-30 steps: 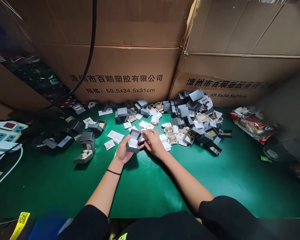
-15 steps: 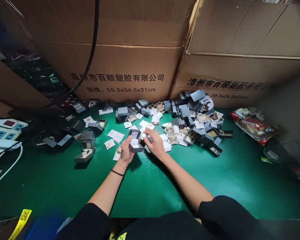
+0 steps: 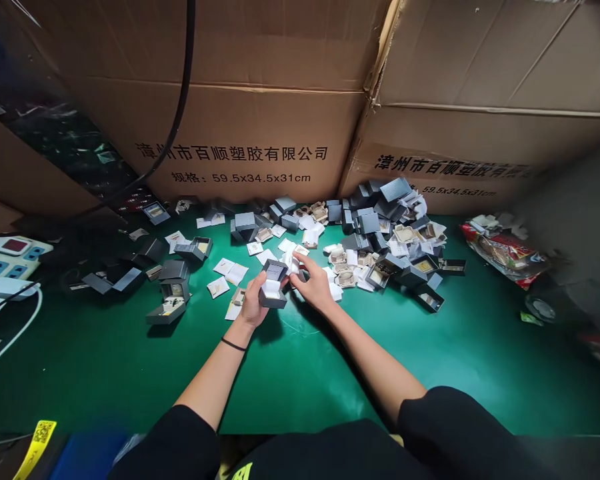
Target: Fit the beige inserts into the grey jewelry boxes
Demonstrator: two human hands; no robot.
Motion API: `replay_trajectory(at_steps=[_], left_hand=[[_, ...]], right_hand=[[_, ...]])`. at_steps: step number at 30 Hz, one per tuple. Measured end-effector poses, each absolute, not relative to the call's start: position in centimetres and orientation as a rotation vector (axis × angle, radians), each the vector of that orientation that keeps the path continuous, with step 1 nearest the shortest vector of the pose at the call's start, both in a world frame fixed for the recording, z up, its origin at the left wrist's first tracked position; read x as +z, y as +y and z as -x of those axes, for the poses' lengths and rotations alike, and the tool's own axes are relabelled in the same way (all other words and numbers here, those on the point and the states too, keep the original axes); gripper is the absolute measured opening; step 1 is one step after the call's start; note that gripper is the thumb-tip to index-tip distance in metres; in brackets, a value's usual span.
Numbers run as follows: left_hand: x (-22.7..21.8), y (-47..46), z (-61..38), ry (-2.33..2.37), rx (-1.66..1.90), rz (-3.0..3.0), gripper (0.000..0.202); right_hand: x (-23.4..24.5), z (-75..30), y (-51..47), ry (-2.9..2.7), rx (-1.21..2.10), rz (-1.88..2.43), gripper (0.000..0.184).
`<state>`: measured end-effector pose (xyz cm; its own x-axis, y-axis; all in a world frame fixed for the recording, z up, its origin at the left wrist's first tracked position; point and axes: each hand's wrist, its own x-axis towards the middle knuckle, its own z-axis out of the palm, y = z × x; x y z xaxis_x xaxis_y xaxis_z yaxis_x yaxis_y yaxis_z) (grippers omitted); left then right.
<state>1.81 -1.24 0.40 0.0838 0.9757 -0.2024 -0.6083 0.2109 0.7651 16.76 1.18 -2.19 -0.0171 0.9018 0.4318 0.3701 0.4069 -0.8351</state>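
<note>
So the person's left hand (image 3: 253, 303) has its fingers curled around a small grey box (image 3: 273, 287), hinged lid standing open and a white pad showing inside, held just above the green mat (image 3: 300, 373) roughly in the middle of the table's near half. Right beside it, the right hand (image 3: 316, 283) is pinching a little white card (image 3: 295, 261) between thumb and fingertips, with the card sitting just to the right of the box's open lid; whether card and box actually touch is hard to tell. A thin black band (image 3: 233, 345) sits on the left wrist, and both arms come out of black sleeves at the bottom of the view. Behind the hands there's a messy pile of grey boxes (image 3: 380, 233), white cards and beige inserts spread along the back of the mat, thickest on the right. Over on the left, a few more open boxes (image 3: 173, 293) stand apart from the heap, with 2 or 3 loose white cards (image 3: 230, 272) between them and the held box. 2 big cardboard cartons (image 3: 260, 133) with printed black lettering wall off the back, and a black cable (image 3: 180, 107) hangs down across the left one. A white power strip (image 3: 5, 257) sits at the far left edge, and a crumpled red bag (image 3: 505, 250) lies on the right, well apart from the hands.
</note>
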Motion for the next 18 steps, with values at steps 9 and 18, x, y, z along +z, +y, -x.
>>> replay_trajectory(at_steps=[9,18], left_hand=[[0.82,-1.12,-1.45,0.798,1.282,-0.572,0.041],[0.32,-1.03,-0.97,0.816,1.228,-0.630,0.041]], right_hand=[[-1.91,-17.64,1.39,-1.733,0.677,1.078,0.040],[-1.26,-17.45,1.18,-1.627,0.764,1.143,0.032]])
